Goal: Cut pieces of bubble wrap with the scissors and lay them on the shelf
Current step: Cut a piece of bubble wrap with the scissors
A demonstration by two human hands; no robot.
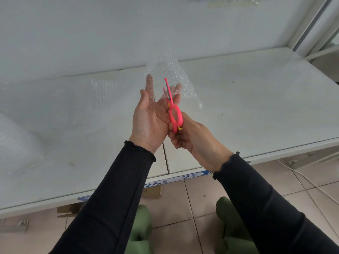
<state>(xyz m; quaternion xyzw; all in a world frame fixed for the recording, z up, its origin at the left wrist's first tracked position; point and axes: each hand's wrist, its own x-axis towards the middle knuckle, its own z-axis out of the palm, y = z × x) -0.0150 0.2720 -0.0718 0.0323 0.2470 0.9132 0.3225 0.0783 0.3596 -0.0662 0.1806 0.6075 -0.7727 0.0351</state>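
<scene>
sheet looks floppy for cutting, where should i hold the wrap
Probably pinch the wrap at its bottom edge, from below, just left of the scissors: the sheet stands upward and the blades enter from below, so the left hand there keeps it taut.

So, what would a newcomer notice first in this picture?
The bright pink scissors sit in the centre, gripped by the right hand. Their blades point up into a clear bubble wrap piece that the left hand supports over the white shelf.
</scene>
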